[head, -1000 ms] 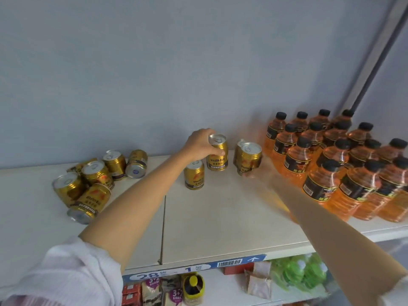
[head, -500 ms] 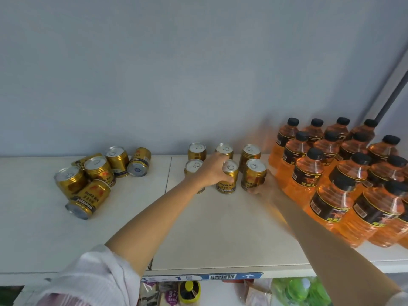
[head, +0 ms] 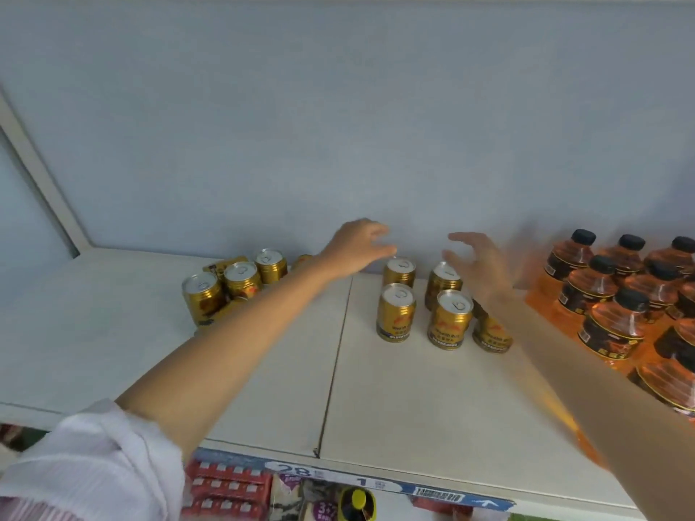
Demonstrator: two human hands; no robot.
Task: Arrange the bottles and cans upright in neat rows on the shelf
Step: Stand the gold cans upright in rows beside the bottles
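Several gold cans [head: 396,312] stand upright in two short rows near the middle of the white shelf [head: 413,400]. My left hand [head: 357,248] hovers above the back left can, fingers spread, holding nothing. Blurred and open, my right hand [head: 475,265] is raised over the right cans and partly hides one. A loose cluster of gold cans [head: 240,280] sits at the back left, some behind my left arm. Orange bottles with black caps [head: 616,321] stand packed at the right.
A pale blue wall closes the back of the shelf. A white upright post [head: 41,182] runs along the far left. Below the shelf's front edge with its price strip [head: 376,483] are packets and a yellow-capped bottle.
Both hands have let go of the cans they held and lifted off them with fingers spread. The view has shifted right and nearer, so the can cluster sits further from the left edge.
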